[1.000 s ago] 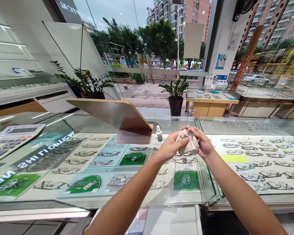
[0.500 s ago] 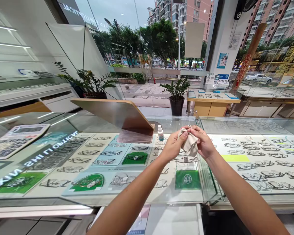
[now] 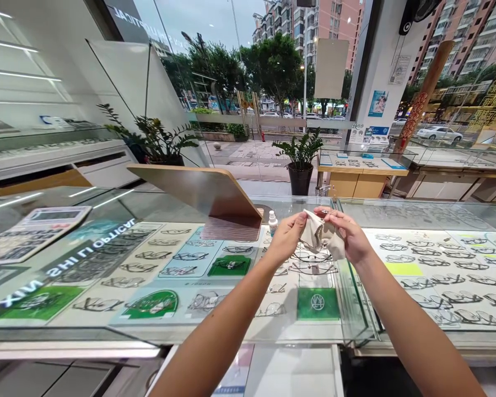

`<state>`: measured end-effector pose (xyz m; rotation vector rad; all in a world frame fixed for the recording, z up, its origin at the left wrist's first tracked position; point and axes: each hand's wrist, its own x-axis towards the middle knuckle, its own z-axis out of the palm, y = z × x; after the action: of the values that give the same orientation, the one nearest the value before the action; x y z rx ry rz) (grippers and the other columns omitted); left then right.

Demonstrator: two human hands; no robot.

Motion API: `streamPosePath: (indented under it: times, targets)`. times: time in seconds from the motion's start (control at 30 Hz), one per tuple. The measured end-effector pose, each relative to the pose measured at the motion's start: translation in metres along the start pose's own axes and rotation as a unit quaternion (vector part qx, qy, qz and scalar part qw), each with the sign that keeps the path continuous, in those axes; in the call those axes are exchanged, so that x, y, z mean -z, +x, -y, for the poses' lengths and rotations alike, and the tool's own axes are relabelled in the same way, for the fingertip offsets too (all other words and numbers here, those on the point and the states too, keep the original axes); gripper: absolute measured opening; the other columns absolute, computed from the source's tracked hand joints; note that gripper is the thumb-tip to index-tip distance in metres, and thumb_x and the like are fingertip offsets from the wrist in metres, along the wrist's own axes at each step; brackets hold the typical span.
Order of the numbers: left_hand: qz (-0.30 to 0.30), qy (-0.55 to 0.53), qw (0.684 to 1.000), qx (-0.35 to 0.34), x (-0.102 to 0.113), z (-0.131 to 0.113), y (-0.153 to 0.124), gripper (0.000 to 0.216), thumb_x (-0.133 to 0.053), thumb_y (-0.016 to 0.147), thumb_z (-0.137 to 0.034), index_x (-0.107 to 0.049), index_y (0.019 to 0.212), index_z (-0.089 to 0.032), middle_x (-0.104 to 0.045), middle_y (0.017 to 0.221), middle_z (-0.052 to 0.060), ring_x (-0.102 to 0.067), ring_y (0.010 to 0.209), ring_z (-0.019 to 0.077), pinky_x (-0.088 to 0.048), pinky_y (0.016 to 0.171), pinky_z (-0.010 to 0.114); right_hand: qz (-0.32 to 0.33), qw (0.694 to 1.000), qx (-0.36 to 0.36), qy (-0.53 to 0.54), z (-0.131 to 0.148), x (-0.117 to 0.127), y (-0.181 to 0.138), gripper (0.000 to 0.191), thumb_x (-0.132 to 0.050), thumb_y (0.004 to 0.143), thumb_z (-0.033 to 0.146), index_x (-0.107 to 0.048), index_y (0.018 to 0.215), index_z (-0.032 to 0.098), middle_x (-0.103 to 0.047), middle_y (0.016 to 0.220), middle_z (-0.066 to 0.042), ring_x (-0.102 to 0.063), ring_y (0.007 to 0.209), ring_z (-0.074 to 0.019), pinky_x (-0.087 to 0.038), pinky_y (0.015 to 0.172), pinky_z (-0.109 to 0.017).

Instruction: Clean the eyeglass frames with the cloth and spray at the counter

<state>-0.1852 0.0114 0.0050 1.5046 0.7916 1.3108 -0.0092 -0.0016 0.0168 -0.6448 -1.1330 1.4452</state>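
Both of my hands are raised over the glass display counter (image 3: 248,331), pinching a beige cleaning cloth (image 3: 319,236) between them. My left hand (image 3: 288,236) grips the cloth's left edge with closed fingers. My right hand (image 3: 349,234) is closed on its right side, fingers wrapped round the fabric. A thin metal part, perhaps of a pair of glasses, peeks above the cloth at my right fingertips; whatever else is inside the cloth is hidden. A small white dropper bottle (image 3: 273,221) stands on the glass just left of my left hand.
Under the glass lie several rows of spectacle frames (image 3: 450,264) on trays. A tilted wooden-backed mirror stand (image 3: 206,193) sits on the counter left of the bottle. A calculator (image 3: 33,229) lies at far left. Potted plants (image 3: 301,162) and another counter stand behind.
My hands have lifted slightly and drawn apart a little, spreading the cloth wider between them. The view has shifted slightly to the left.
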Motion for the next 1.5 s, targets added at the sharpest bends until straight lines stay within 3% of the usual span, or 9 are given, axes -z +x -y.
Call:
streamPosePath:
  times: [0.33,0.53,0.67,0.77,0.87,0.97,1.13,1.33,1.5]
  targets:
    - [-0.052,-0.150,0.985,0.072,0.003,0.010,0.009,0.064,-0.072,0.074,-0.079,-0.071,0.083,-0.015,-0.069,0.070,0.003,-0.067,0.078,0.0194,-0.052,0.073,0.029,-0.002,0.996,0.048,0.077,0.011,0.000,-0.005,0.025,-0.090,0.068,0.047,-0.074,0.073,0.028,-0.072,0.126,-0.002,-0.059,0.128,-0.0265,-0.054,0.098,-0.040]
    - [-0.106,-0.232,0.962,0.097,0.004,0.005,0.013,0.049,-0.087,0.071,-0.059,-0.067,0.077,-0.015,-0.067,0.067,0.000,-0.062,0.069,0.0130,-0.049,0.063,0.023,0.021,0.999,0.004,-0.036,0.009,0.002,-0.002,0.025,-0.091,0.066,0.045,-0.078,0.069,0.024,-0.066,0.132,-0.005,-0.058,0.119,-0.0276,-0.053,0.091,-0.036]
    - [-0.093,-0.231,0.965,0.076,0.002,0.001,0.012,0.052,-0.089,0.066,-0.061,-0.067,0.073,-0.014,-0.066,0.066,0.001,-0.062,0.067,0.0140,-0.050,0.063,0.025,0.052,0.992,-0.005,-0.118,-0.001,-0.002,0.000,0.027,-0.089,0.067,0.048,-0.079,0.068,0.023,-0.064,0.102,-0.004,-0.057,0.106,-0.0238,-0.046,0.095,-0.035]
    - [-0.069,-0.209,0.973,0.062,0.001,-0.002,0.009,0.057,-0.085,0.067,-0.068,-0.070,0.076,-0.014,-0.066,0.066,0.002,-0.063,0.068,0.0154,-0.049,0.062,0.026,0.052,0.987,-0.002,-0.154,-0.005,-0.006,-0.001,0.026,-0.087,0.070,0.047,-0.079,0.068,0.022,-0.062,0.093,-0.002,-0.056,0.098,-0.0206,-0.043,0.093,-0.033]
    - [-0.024,-0.177,0.983,0.050,0.002,-0.004,0.006,0.060,-0.083,0.068,-0.070,-0.073,0.087,-0.013,-0.070,0.072,0.003,-0.062,0.067,0.0145,-0.047,0.062,0.024,0.036,0.990,-0.006,-0.135,-0.005,-0.009,-0.004,0.025,-0.087,0.070,0.045,-0.077,0.068,0.022,-0.065,0.085,-0.001,-0.057,0.086,-0.0180,-0.043,0.085,-0.032]
    - [0.008,-0.159,0.986,0.052,0.002,-0.006,0.002,0.061,-0.093,0.061,-0.058,-0.073,0.099,-0.015,-0.074,0.083,0.004,-0.063,0.069,0.0135,-0.047,0.063,0.023,0.031,0.995,-0.028,-0.093,-0.005,-0.012,-0.007,0.025,-0.086,0.070,0.044,-0.075,0.070,0.021,-0.067,0.075,0.000,-0.055,0.072,-0.0159,-0.043,0.074,-0.031]
    - [-0.013,-0.122,0.991,0.049,0.000,-0.010,-0.003,0.054,-0.096,0.055,-0.054,-0.067,0.081,-0.016,-0.065,0.067,-0.002,-0.055,0.059,0.0103,-0.043,0.057,0.022,0.062,0.993,-0.043,-0.093,-0.016,-0.017,-0.009,0.019,-0.086,0.067,0.036,-0.077,0.071,0.020,-0.068,0.066,0.001,-0.054,0.064,-0.0150,-0.042,0.066,-0.030]
    - [-0.071,-0.085,0.994,-0.015,0.001,-0.010,-0.002,0.057,-0.082,0.070,-0.069,-0.066,0.071,-0.015,-0.056,0.056,-0.003,-0.045,0.050,0.0077,-0.035,0.049,0.022,0.065,0.994,-0.061,-0.063,-0.024,-0.023,-0.009,0.016,-0.084,0.067,0.036,-0.078,0.072,0.021,-0.072,0.068,0.000,-0.059,0.068,-0.0163,-0.044,0.067,-0.029]
    - [0.029,-0.140,0.989,0.047,0.010,-0.008,0.004,0.058,-0.087,0.066,-0.066,-0.071,0.084,-0.013,-0.069,0.068,0.003,-0.059,0.057,0.0125,-0.045,0.056,0.024,0.023,0.996,-0.070,-0.044,-0.012,-0.017,-0.007,0.023,-0.088,0.066,0.040,-0.076,0.069,0.020,-0.070,0.071,0.000,-0.056,0.064,-0.0134,-0.039,0.062,-0.026]
